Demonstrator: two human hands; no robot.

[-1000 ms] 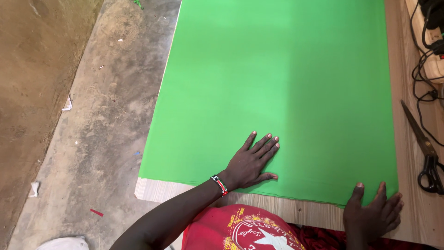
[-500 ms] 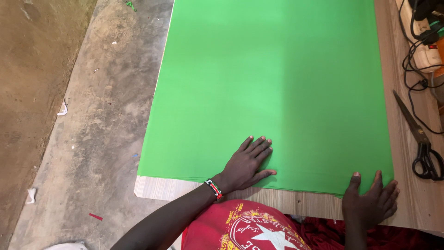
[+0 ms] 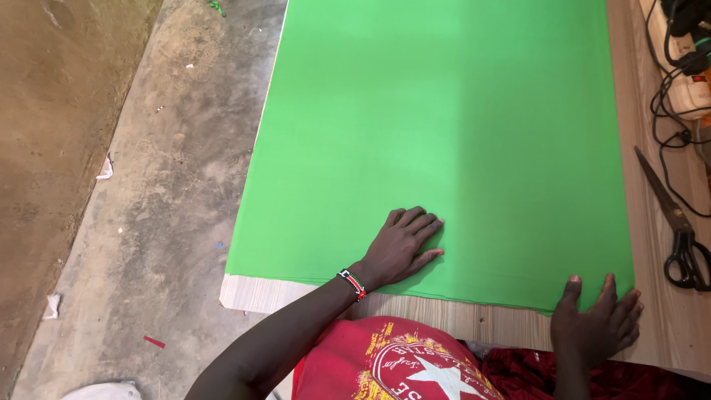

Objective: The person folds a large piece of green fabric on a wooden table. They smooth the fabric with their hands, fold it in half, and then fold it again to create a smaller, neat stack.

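A large sheet of bright green fabric (image 3: 444,126) lies flat over a wooden table (image 3: 474,317). My left hand (image 3: 402,244) rests palm down on the fabric near its front edge, fingers together and pointing right; a beaded bracelet is on the wrist. My right hand (image 3: 596,320) lies flat at the fabric's front right corner, fingers spread over the edge of the cloth and the bare wood. Neither hand holds anything.
Black-handled scissors (image 3: 675,226) lie on the wood strip right of the fabric. A white power strip with black cables (image 3: 685,81) sits at the far right. To the left is a concrete floor (image 3: 141,222) with small scraps.
My left hand has drawn its fingers together and slid slightly on the fabric. My right hand has stayed near the front right corner. The view has shifted slightly.
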